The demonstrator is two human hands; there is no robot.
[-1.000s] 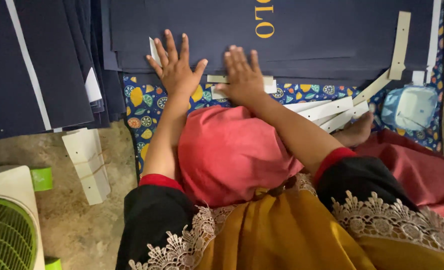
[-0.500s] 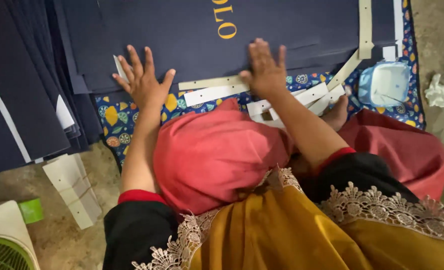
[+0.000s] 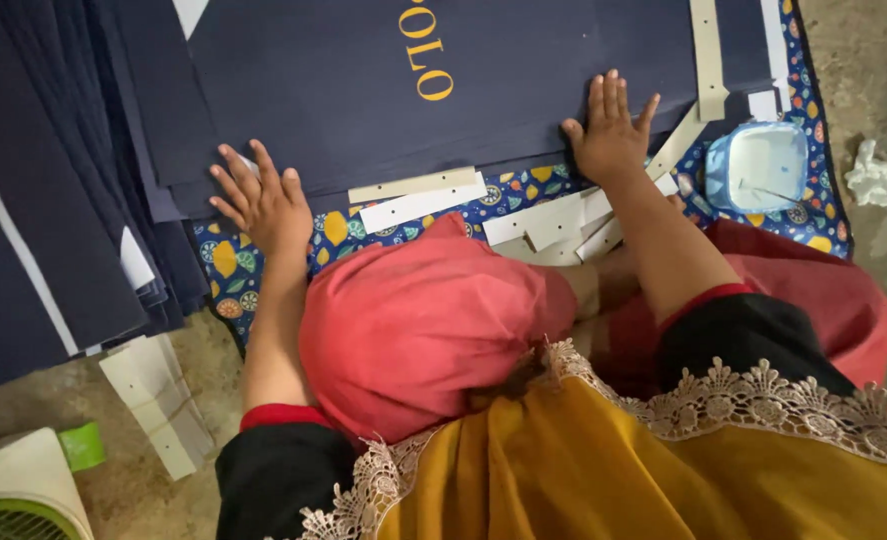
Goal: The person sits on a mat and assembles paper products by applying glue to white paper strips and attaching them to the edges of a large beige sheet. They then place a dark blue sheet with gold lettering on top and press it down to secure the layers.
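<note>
Both palms flat, fingers spread wide: left hand (image 3: 263, 205), right hand (image 3: 611, 135) pressing navy cardboard sheet (image 3: 383, 90); pale paper strips (image 3: 418, 200) just below; blue tub (image 3: 758, 165) near right.

left hand (image 3: 263, 205) and right hand (image 3: 611, 135) flat on dark blue card sheet (image 3: 383, 90), white strips (image 3: 418, 205) beside

Sheet under our hands: we see a navy card sheet (image 3: 363, 80) with gold lettering.
Mat: blue cloth mat (image 3: 813, 215), printed with yellow lemons and leaves.
Strips: cream paper strips (image 3: 418, 205).
Tub: pale blue tub (image 3: 758, 165), white inside.
Our lap: pink cloth (image 3: 413, 330), mustard scarf (image 3: 613, 470) with cream lace.
</note>
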